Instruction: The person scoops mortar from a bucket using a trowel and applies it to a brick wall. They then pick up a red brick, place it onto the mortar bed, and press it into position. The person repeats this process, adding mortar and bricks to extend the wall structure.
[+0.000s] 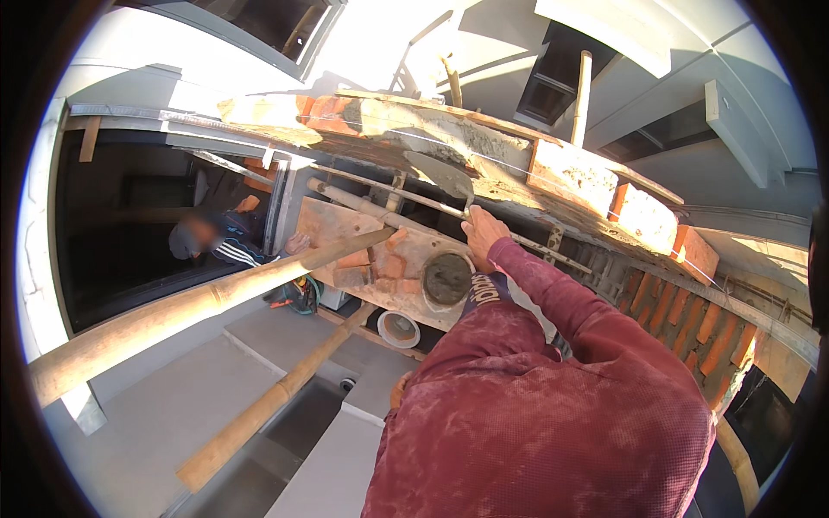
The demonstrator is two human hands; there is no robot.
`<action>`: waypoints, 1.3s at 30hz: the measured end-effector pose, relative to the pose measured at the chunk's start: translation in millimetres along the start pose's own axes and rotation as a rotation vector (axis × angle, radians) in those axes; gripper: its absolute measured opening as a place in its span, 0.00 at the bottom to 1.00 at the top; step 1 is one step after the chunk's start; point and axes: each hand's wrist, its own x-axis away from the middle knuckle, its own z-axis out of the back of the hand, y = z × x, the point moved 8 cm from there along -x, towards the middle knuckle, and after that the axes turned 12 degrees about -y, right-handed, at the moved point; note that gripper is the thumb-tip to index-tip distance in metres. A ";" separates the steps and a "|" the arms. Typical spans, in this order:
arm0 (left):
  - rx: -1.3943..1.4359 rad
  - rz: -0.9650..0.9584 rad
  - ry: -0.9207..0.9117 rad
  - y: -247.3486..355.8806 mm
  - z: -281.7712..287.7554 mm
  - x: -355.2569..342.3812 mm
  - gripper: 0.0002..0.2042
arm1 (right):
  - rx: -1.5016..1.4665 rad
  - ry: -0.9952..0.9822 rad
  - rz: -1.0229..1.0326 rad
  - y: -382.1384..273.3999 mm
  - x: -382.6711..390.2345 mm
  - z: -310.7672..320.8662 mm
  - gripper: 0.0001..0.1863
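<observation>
My right hand (485, 233), at the end of a dusty maroon sleeve, is closed round the handle of a trowel (439, 174). The metal blade points left, beside the wet mortar (492, 154) on top of a curved brick wall. Below that hand, a round bucket of grey mortar (448, 278) stands on a wooden plank (332, 223). Broken brick pieces (393, 263) lie left of the bucket. Only a bit of my left hand (399, 390) shows at the left edge of my body; its fingers are mostly hidden.
Bricks (570, 177) sit along the wall beside a taut string. Bamboo poles (207, 302) cross at left and under the plank. Lower down is a second, pale bucket (399, 329). At an opening on the left, another person (229, 237) has a hand by the plank's end.
</observation>
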 end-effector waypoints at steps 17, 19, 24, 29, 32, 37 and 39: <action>-0.148 -0.076 -0.067 88.6 -14.6 3.7 0.23 | 0.116 0.141 -0.219 142.7 60.4 3.8 0.20; -0.199 -0.083 -0.065 81.6 -19.7 6.8 0.23 | 0.096 0.132 -0.254 158.1 84.8 0.6 0.20; 0.027 -0.061 -0.002 29.2 -22.6 21.1 0.25 | 0.106 0.157 -0.310 183.3 144.1 -7.2 0.18; -0.029 0.022 -0.429 -29.9 -83.8 25.9 0.37 | 0.357 -0.172 -0.164 103.1 127.0 -37.0 0.18; -0.479 -0.204 -0.640 -167.3 -170.7 2.6 0.46 | 0.460 -0.426 0.070 49.6 97.4 -116.7 0.15; -0.108 0.167 -0.492 -80.2 -200.0 -4.1 0.44 | 0.647 -0.591 0.014 83.2 88.4 -179.1 0.17; -0.082 0.150 -0.376 -95.6 -203.9 -26.5 0.39 | 0.782 -0.761 -0.129 76.6 86.5 -218.7 0.18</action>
